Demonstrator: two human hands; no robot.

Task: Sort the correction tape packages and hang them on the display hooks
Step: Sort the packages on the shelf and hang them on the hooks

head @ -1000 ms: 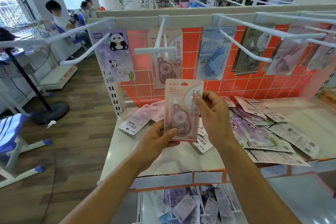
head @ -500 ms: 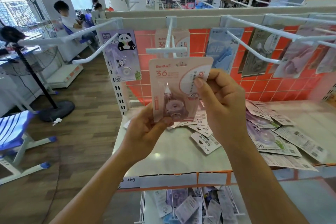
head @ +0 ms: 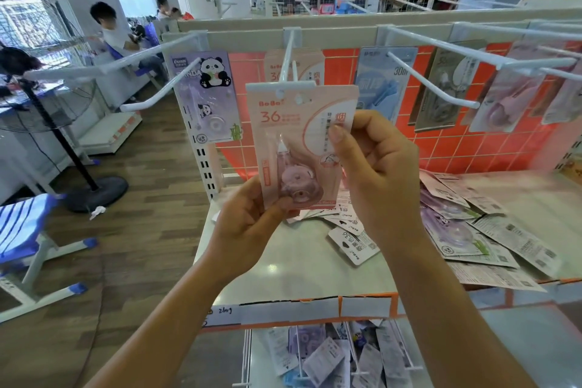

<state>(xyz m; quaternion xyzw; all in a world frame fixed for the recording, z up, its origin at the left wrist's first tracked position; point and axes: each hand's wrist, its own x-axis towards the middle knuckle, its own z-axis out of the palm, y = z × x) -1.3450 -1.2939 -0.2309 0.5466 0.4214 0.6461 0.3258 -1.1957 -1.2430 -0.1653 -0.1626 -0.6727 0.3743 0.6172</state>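
I hold a pink package (head: 302, 141) upright in front of me with both hands. My left hand (head: 248, 223) pinches its bottom edge, thumb on the clear blister and the other fingers curled behind the card. My right hand (head: 374, 173) grips its right edge, thumb flat on the front and fingers folded behind.

The top of the package, with its two hang holes, sits right at the front bar of the middle hook (head: 288, 72). I cannot tell whether the prong has entered a hole. More pink packs (head: 274, 63) of the same print hang at the back of that hook, against the orange grid wall.

A panda pack (head: 208, 97) hangs on the hook to the left, and a blue pack (head: 384, 82) on the one to the right. Greyish and mauve ones hang further right.

Below my hands is the counter (head: 299, 268). A loose pile (head: 472, 230) of packages lies there, mostly face down, spread from just under my right wrist out to the right. More packages hang on a lower row beneath the counter's front edge.
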